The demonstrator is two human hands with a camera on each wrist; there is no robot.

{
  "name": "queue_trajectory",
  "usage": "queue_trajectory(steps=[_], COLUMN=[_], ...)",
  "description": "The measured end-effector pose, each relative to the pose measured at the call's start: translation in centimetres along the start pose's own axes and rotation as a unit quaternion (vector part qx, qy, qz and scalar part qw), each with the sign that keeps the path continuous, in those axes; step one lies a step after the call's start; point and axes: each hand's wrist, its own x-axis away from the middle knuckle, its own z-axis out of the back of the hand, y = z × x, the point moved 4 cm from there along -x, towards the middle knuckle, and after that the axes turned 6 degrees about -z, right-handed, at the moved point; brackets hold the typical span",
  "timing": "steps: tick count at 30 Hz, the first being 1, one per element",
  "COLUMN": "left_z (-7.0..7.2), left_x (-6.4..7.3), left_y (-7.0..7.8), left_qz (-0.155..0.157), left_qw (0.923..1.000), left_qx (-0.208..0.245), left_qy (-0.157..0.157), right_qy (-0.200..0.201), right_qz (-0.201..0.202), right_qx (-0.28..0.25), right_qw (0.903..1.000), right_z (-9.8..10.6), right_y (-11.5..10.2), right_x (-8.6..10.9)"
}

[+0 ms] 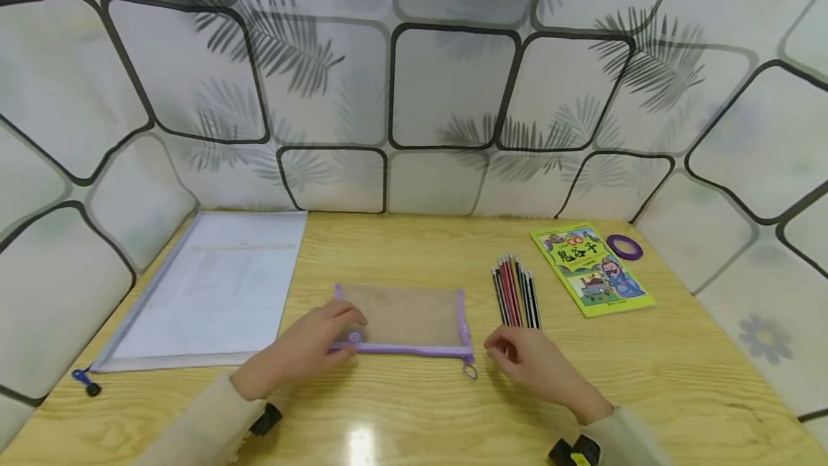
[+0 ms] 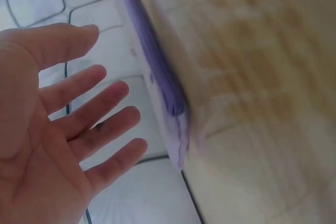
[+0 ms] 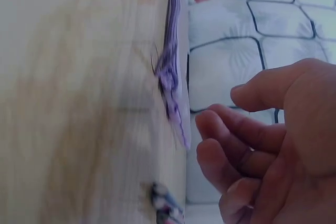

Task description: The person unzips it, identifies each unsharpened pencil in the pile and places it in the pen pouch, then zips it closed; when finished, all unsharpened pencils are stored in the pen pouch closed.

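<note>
A see-through zip pouch (image 1: 407,315) with purple edges lies flat on the table, its purple zip (image 2: 155,51) along the near side. From the zip's right end hangs a ring pull (image 1: 470,370). My left hand (image 1: 310,342) is over the pouch's left end; in the left wrist view its fingers are spread and relaxed, holding nothing. To the right of the pouch hovers my right hand (image 1: 533,364), its fingers loosely bent and nothing between them. Just beyond it lies a bundle of several pencils (image 1: 514,290), the near ends hidden behind the hand in the head view.
At the left is a clear document folder (image 1: 213,286) with white sheets, a blue-and-black zip tag (image 1: 86,381) at its near corner. A yellow-green booklet (image 1: 591,270) and a purple tape roll (image 1: 624,247) lie at the back right. Patterned fabric (image 1: 453,85) walls the table.
</note>
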Motion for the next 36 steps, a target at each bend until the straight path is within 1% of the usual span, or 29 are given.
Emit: queue_trajectory(steps=[2, 7, 10, 12, 14, 17, 21, 25, 28, 30, 32, 36], left_z=[-0.4, -1.2, -1.5, -1.5, -1.6, -1.7, -1.8, -2.0, -2.2, -2.2, -2.4, -2.7], left_x=[-0.2, -0.2, -0.1, -0.1, 0.0, 0.0, 0.1, 0.3, 0.4, 0.4, 0.5, 0.6], left_y=[0.2, 0.7, 1.2, 1.4, 1.6, 2.0, 2.5, 3.1, 3.6, 4.0, 4.6, 5.9], left_qz=[-0.007, -0.003, 0.004, 0.016, 0.025, 0.031, 0.016, 0.006, 0.001, -0.005, -0.014, -0.019], left_qw=[1.0, 0.9997, 0.9992, 0.9986, 0.9978, 0.9965, 0.9962, 0.9956, 0.9939, 0.9932, 0.9929, 0.992], left_qx=[-0.002, -0.002, -0.002, -0.005, -0.009, -0.013, -0.012, 0.018, 0.047, 0.053, 0.051, 0.041], left_qy=[-0.002, -0.022, -0.039, -0.051, -0.062, -0.076, -0.085, -0.092, -0.099, -0.104, -0.106, -0.118], right_qy=[-0.003, 0.003, 0.005, 0.005, 0.009, 0.019, 0.023, 0.023, 0.044, 0.063, 0.085, 0.127], right_qz=[-0.003, -0.017, -0.044, -0.066, -0.079, -0.081, -0.073, -0.077, -0.09, -0.101, -0.104, -0.103], right_qx=[0.004, 0.019, 0.034, 0.041, 0.042, 0.046, 0.051, 0.049, 0.053, 0.056, 0.054, 0.042], right_qw=[1.0, 0.9997, 0.9984, 0.997, 0.996, 0.9955, 0.9957, 0.9955, 0.9935, 0.9914, 0.9895, 0.9856], right_z=[-0.5, -1.7, -2.3, -2.7, -2.9, -3.0, -3.2, -3.3, -3.2, -3.1, -2.9, -2.5], right_y=[-0.5, -1.4, -1.6, -1.7, -1.7, -1.8, -1.7, -1.7, -1.7, -1.7, -1.8, -1.8], right_x=[0.2, 0.5, 0.5, 0.4, 0.3, 0.2, 0.0, -0.5, -0.8, -1.1, -1.4, -2.0])
